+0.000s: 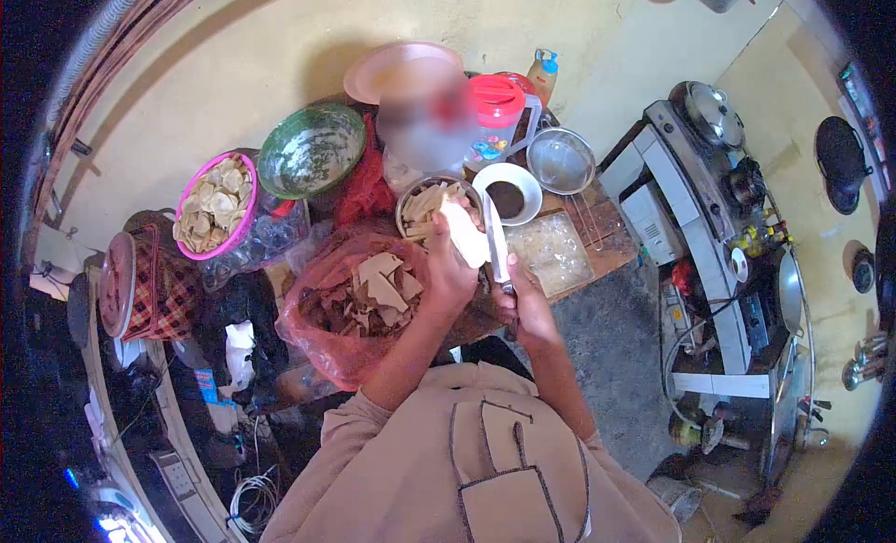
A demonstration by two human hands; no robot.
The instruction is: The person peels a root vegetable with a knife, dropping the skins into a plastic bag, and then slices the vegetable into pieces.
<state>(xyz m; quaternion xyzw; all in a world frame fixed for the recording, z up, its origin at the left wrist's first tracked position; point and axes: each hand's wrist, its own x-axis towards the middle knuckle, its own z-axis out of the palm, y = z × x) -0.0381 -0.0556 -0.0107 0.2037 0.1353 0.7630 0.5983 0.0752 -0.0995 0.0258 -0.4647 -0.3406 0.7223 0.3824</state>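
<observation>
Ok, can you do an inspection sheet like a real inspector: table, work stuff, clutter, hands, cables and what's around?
Surface: brown table, mostly covered.
Job's things: pale piece, over-bright; knife alongside, contact unclear; cut sticks in a bowl; scraps in a red bag.
Clutter: pitcher, strainer, green basin.
Hands: left holds the piece, right the knife.
Cables: white coil, lower left.
Surroundings: stove at right, with a lidded pot.
</observation>
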